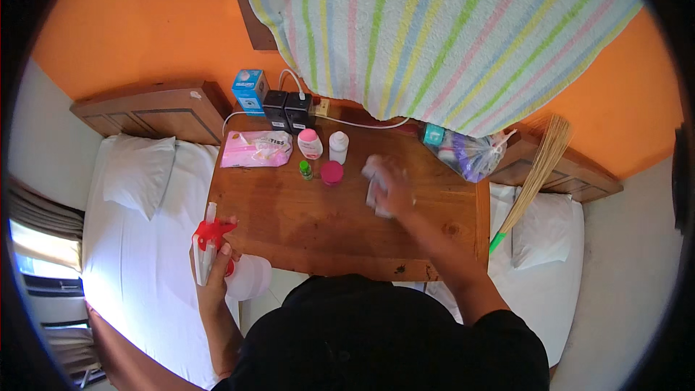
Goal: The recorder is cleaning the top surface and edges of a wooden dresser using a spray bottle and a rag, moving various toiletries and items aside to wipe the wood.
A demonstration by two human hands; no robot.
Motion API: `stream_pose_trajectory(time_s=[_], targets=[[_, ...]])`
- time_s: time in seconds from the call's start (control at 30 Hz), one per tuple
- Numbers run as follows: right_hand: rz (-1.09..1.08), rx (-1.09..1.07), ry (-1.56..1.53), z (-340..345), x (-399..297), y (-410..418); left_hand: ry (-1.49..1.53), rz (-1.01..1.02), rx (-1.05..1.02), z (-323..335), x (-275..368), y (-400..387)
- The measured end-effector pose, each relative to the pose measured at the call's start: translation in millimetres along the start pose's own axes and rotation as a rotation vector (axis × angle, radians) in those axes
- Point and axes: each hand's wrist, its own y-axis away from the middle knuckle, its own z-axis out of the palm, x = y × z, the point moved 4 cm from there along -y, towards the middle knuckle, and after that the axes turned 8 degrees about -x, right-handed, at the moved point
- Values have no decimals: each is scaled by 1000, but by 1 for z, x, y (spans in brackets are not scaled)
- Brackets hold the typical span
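Observation:
My left hand (221, 269) grips a spray bottle with a red and white trigger head (210, 236) and a translucent body (250, 277), off the wooden table's left front corner. Over the right half of the wooden table (304, 222), my right hand (397, 193) presses a pale cloth (378, 179) to the top; the hand is blurred. Left of the cloth stand a white bottle (338, 147), a round magenta-lidded container (332, 173), a pink-capped bottle (310, 144) and a small green bottle (305, 170).
A pink wipes pack (256, 149), a blue box (251, 89), black adapters (288, 111) with white cables and a filled plastic bag (467, 155) line the table's back. A striped towel (434, 38) hangs above. Beds flank the table; a stick broom (535, 174) leans over the right one (535, 304).

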Motion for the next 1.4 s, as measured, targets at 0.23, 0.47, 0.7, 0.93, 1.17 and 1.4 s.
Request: stream_pose_trajectory(time_s=[0.23,0.47,0.7,0.93,1.17,1.4], targets=[[-335,-517,-91,0,-43,68,1,29,-17,12,3,-19],[95,-205,161,-7,39,-53,28,41,-21,28,5,-29],[307,-51,303,24,53,-95,-34,-8,-90,23,-4,-32],[-17,-202,63,3,-11,12,11,-15,-41,21,-4,-37],[-112,-66,52,-18,29,-36,-64,3,-72,31,3,-38],[463,193,233,5,38,-48,43,2,-215,49,10,-44]])
